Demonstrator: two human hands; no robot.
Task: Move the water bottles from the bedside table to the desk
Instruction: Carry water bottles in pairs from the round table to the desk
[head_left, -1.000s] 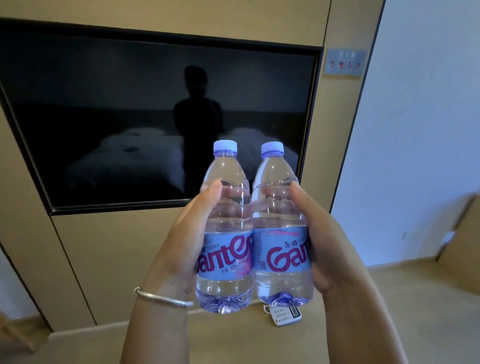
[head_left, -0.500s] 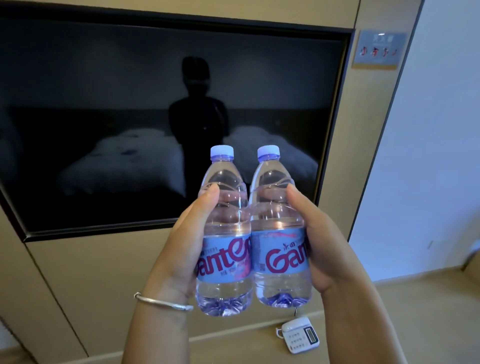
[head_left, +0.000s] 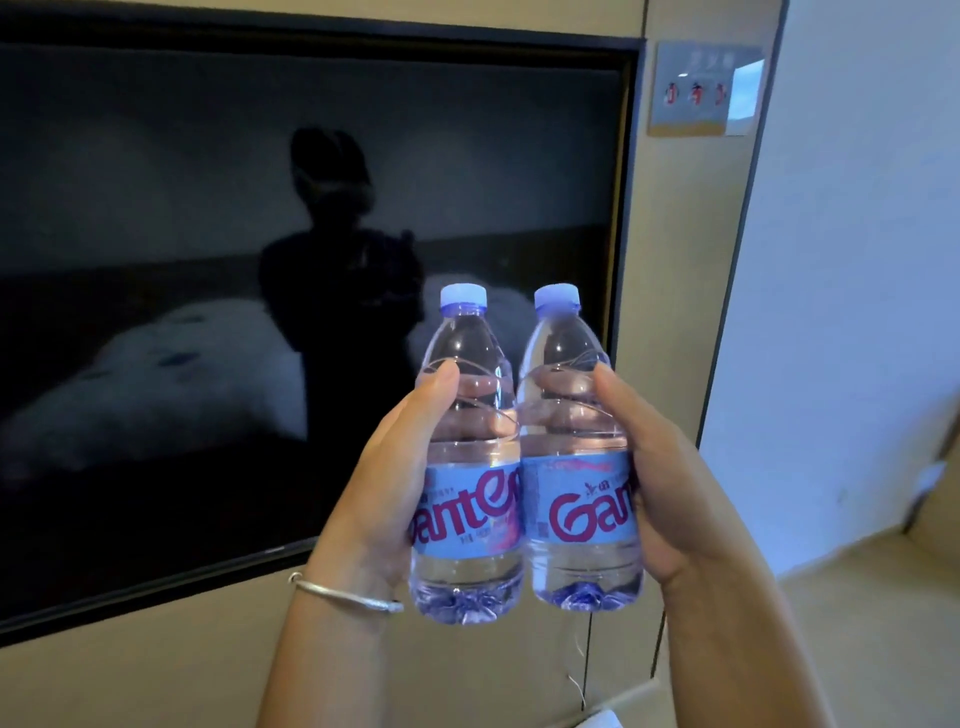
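A: Holding the left water bottle (head_left: 467, 467), the left hand (head_left: 384, 483) has its thumb laid up the near face, and fingers show through the clear plastic behind. A silver bangle (head_left: 343, 597) circles that wrist.

B: And the other side?

A: The right hand (head_left: 670, 488) grips the right water bottle (head_left: 579, 467) the same way, thumb up the front and fingers wrapped behind. Both bottles stand upright in mid-air, pale blue caps on, labels facing the camera, their inner sides touching from shoulder to base.

B: What edges lie near them?

A: Behind the bottles hangs a dark wall-mounted screen (head_left: 208, 208). Its right frame edge runs just right of the right cap, and its lower frame edge slants down to the left behind the left forearm. Beige wall panelling (head_left: 680, 312) surrounds the screen; a small switch plate (head_left: 704, 88) sits high on it, well above the bottles.

B: Where is open room?

A: To the right the panel ends at a vertical edge, and a white wall (head_left: 857, 260) recedes beyond it. Low at far right a beige ledge (head_left: 857, 597) shows, well apart from the hands. A thin white cord (head_left: 574, 675) hangs below the bottles against the panelling.
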